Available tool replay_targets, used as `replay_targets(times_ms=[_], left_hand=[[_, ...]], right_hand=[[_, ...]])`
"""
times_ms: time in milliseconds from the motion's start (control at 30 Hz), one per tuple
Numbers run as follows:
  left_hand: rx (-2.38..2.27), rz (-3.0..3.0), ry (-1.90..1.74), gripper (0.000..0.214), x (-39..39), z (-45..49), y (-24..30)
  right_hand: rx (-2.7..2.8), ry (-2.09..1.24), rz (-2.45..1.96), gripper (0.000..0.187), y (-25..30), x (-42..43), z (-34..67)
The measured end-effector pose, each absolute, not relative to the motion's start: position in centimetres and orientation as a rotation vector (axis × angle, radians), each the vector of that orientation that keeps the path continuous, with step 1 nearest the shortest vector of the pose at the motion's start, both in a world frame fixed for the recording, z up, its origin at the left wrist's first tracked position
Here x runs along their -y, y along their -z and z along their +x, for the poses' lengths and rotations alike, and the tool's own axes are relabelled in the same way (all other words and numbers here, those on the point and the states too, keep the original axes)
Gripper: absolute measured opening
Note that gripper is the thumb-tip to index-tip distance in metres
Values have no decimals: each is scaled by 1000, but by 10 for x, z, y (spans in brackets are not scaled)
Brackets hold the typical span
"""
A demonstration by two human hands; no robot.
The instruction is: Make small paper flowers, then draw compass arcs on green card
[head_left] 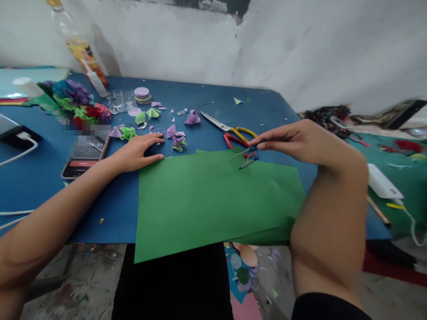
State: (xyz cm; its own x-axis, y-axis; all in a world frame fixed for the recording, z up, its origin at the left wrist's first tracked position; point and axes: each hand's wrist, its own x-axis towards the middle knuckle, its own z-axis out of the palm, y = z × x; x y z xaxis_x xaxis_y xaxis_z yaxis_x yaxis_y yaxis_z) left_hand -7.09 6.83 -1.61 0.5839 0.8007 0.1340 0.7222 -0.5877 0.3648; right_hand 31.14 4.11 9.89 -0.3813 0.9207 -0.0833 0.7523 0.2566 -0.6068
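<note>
A large sheet of green paper (pixel 200 200) lies on the blue table in front of me, its near edge hanging over the table's front. Another green piece shows under it at the right. My left hand (pixel 140 151) rests flat with fingers spread, its thumb at the sheet's top left corner. In my right hand (pixel 283 142) a drawing compass (pixel 248 163) is pinched by its top, its legs spread above the upper right part of the paper. Whether its point touches the paper I cannot tell. Just behind it lie scissors (pixel 228 129) with red and yellow handles.
Folded purple and green paper bits (pixel 192 118) lie behind my left hand. A phone (pixel 85 153) is by my left forearm. Stacked paper circles (pixel 142 95), a clear plastic box (pixel 122 101) and a bottle (pixel 82 49) stand farther back. A white power bank (pixel 384 181) is at right.
</note>
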Motion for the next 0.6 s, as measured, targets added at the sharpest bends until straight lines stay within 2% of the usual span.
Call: replay_targets(times_ms=[400, 600], left_hand=[[-1256, 2550, -425, 68, -68, -71, 16], [-1247, 2559, -426, 69, -68, -71, 16]], right_hand=[[2312, -708, -1374, 23, -78, -53, 296], [2324, -998, -1124, 13, -73, -50, 279]])
